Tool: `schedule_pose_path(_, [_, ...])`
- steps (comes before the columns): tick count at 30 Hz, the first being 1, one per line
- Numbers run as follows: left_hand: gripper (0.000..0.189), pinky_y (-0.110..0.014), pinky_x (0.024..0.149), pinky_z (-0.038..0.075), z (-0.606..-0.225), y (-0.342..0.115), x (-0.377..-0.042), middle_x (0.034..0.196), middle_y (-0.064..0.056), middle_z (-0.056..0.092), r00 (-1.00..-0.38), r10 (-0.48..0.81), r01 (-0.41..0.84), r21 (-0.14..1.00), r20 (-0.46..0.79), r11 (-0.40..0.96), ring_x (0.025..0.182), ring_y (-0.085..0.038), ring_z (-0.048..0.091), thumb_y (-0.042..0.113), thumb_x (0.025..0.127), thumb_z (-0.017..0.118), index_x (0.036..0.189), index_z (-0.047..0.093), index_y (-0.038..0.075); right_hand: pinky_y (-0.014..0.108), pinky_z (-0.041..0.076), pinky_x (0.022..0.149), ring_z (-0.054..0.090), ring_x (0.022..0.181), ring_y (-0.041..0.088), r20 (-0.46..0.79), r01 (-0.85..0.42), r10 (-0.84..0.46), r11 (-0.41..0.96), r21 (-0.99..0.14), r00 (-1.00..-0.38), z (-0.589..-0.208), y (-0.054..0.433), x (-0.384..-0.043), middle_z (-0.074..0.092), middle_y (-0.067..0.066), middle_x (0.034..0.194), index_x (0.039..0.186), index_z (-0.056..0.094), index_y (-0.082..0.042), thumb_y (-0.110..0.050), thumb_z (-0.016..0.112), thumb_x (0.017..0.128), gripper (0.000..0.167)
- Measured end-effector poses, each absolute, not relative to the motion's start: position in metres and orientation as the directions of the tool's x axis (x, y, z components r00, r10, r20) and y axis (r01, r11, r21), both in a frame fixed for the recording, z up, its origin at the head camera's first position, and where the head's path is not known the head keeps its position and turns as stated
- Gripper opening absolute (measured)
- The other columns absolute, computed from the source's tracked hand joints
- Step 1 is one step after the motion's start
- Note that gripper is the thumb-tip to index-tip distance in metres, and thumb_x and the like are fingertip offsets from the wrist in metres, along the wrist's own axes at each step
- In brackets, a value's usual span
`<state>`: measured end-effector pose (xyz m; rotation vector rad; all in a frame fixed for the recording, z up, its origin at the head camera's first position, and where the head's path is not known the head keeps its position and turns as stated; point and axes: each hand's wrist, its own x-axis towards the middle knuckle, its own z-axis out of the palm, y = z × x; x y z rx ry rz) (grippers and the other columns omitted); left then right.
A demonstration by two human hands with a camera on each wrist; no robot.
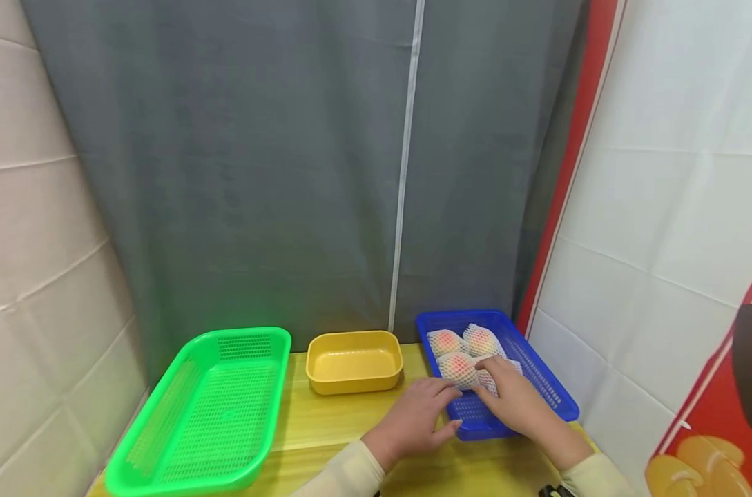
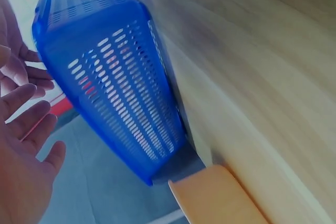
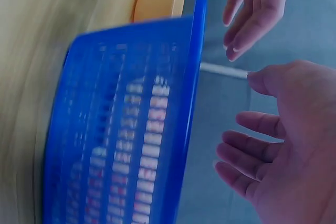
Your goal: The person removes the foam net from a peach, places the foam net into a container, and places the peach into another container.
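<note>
Both hands at the blue perforated plastic basket (image 1: 539,378), right side of the yellow wood-grain table (image 1: 297,449). Inside it, at least four round, pink-and-yellow fruits in white foam netting (image 1: 458,368), clustered towards the left and middle of the basket; the nearest on the right partly covered by the right hand (image 1: 517,400). That hand reaches over the basket's near part, fingers apart and slightly bent, gripping nothing; whether the fingertips touch the netting, cannot tell. Left hand (image 1: 416,417) at the basket's near left corner, palm open, thumb spread from the fingers, nothing held; the left wrist view shows it clear of the basket wall. Pale cream sleeves (image 1: 351,471) on both arms, a black band (image 1: 556,491) at the right wrist. Left of the basket, well apart from it, a green perforated plastic tray (image 1: 223,414); between the two, a small yellow rectangular tub (image 1: 353,384). Grey curtain (image 1: 276,172) behind.
</note>
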<state>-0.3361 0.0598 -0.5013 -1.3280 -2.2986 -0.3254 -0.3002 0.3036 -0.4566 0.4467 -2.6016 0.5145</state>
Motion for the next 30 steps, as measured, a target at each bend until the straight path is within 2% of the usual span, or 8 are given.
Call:
schedule_pose_path(7, [0.05, -0.038, 0.126, 0.039, -0.507, 0.077, -0.345, 0.159, 0.005, 0.059, -0.41, 0.811, 0.874, -0.075, 0.418, 0.48, 0.149, -0.015, 0.052, 0.049, 0.115, 0.049, 0.154, 0.062, 0.021, 0.059, 0.059, 0.099, 0.071, 0.116, 0.039, 0.391, -0.322, -0.217, 0.919, -0.228, -0.894, -0.451, 0.326, -0.313, 0.072, 0.014, 0.122, 0.128, 0.071, -0.002, -0.027, 0.082, 0.101, 0.038])
schedule_pose_path(12, [0.054, -0.038, 0.129, 0.035, -0.511, 0.087, -0.35, 0.165, 0.006, 0.053, -0.382, 0.834, 0.892, -0.077, 0.399, 0.446, 0.153, -0.014, 0.047, 0.049, 0.119, 0.036, 0.161, 0.057, 0.021, 0.057, 0.06, 0.095, 0.072, 0.11, 0.037, 0.323, -0.317, -0.251, 0.933, -0.17, -0.912, -0.456, 0.339, -0.326, 0.072, 0.015, 0.119, 0.125, 0.072, 0.0, -0.032, 0.082, 0.102, 0.041])
schedule_pose_path(16, [0.058, -0.038, 0.13, 0.032, -0.51, 0.097, -0.353, 0.168, 0.006, 0.051, -0.376, 0.844, 0.9, -0.065, 0.381, 0.431, 0.156, -0.013, 0.043, 0.051, 0.119, 0.031, 0.164, 0.054, 0.021, 0.057, 0.061, 0.092, 0.073, 0.104, 0.035, 0.285, -0.335, -0.287, 0.932, -0.139, -0.915, -0.46, 0.345, -0.334, 0.074, 0.015, 0.115, 0.121, 0.072, 0.0, -0.027, 0.081, 0.101, 0.035])
schedule_pose_path(22, [0.063, -0.043, 0.132, 0.029, -0.516, 0.105, -0.358, 0.172, 0.004, 0.046, -0.406, 0.861, 0.893, -0.066, 0.305, 0.445, 0.162, -0.016, 0.036, 0.054, 0.118, 0.025, 0.167, 0.05, 0.023, 0.055, 0.061, 0.087, 0.073, 0.095, 0.031, 0.199, -0.315, -0.289, 0.941, -0.12, -0.937, -0.46, 0.348, -0.34, 0.075, 0.01, 0.105, 0.112, 0.073, -0.004, -0.025, 0.081, 0.1, 0.025])
schedule_pose_path(30, [0.061, -0.044, 0.131, 0.03, -0.518, 0.105, -0.358, 0.172, 0.004, 0.047, -0.39, 0.865, 0.887, -0.123, 0.316, 0.444, 0.16, -0.019, 0.04, 0.051, 0.118, 0.024, 0.167, 0.052, 0.025, 0.055, 0.062, 0.086, 0.07, 0.089, 0.027, 0.092, -0.268, -0.26, 0.959, -0.089, -0.961, -0.462, 0.351, -0.347, 0.071, 0.005, 0.101, 0.11, 0.073, -0.005, -0.035, 0.091, 0.091, 0.04])
